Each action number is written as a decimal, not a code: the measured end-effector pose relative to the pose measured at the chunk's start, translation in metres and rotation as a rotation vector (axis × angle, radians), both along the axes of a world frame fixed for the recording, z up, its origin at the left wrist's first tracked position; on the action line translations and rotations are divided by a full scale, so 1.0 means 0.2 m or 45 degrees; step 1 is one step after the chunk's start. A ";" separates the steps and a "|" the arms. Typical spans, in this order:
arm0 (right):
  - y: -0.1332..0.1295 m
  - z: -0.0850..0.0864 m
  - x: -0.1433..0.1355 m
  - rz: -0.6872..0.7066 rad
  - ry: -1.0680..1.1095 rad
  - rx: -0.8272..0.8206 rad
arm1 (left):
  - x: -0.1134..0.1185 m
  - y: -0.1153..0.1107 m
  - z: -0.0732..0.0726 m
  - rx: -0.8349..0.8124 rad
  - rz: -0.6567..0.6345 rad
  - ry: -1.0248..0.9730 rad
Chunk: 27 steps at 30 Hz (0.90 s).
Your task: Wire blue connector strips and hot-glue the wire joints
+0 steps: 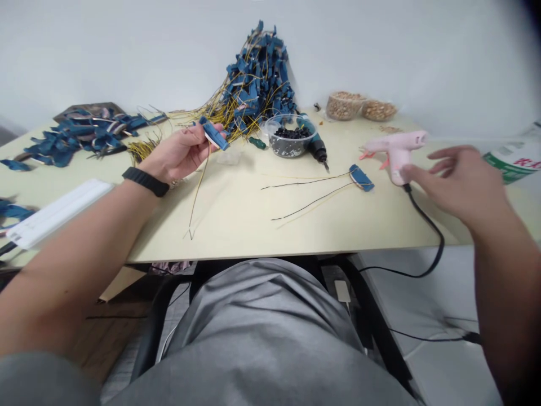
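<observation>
Head view: at the bottom centre, a grey-clothed lap [262, 338] is facing the surface [228, 237]. Left of centre, the left hand [186, 149] is pinching a blue piece [216, 137] between thumb and fingers, its thin wire [198, 189] dangling toward the near edge. At the right, the right hand [465, 180] is holding its fingers apart, its thumb overlapping the foot of the pink glue gun [395, 148]; whether they are touching, I cannot tell. The gun's cord [439, 242] is curving down past the edge. Right of centre, a second blue piece [361, 177] is lying on the surface, its wires [298, 183] pointing left. Farther off, a tub [274, 148] of black bits [292, 133] is standing beside a drill [319, 151], and a blue heap [262, 73] is rising against the wall [147, 56] at the upper centre.

Seemingly, the step is pairing a steady hold on the piece with handling the glue gun. The next move would probably be calling for firm left fingers, a full right grip round the handle, and a nozzle [362, 150] pointing clear of fingers and wires.
</observation>
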State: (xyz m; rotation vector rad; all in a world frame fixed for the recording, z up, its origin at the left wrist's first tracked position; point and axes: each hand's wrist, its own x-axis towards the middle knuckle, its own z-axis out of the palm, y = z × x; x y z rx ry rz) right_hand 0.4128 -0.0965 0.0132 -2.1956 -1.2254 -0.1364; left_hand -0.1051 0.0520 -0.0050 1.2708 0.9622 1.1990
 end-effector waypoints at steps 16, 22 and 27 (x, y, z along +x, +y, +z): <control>0.14 0.23 -0.87 1.501 -0.208 0.030 | 0.00 0.05 -0.08 -0.053 -0.373 0.008; 0.49 0.03 -1.09 1.739 -0.254 0.081 | -0.01 0.08 -0.09 -0.064 -0.611 0.053; 0.51 -0.06 -1.14 1.736 -0.196 0.028 | 0.00 0.08 -0.10 -0.098 -0.657 0.102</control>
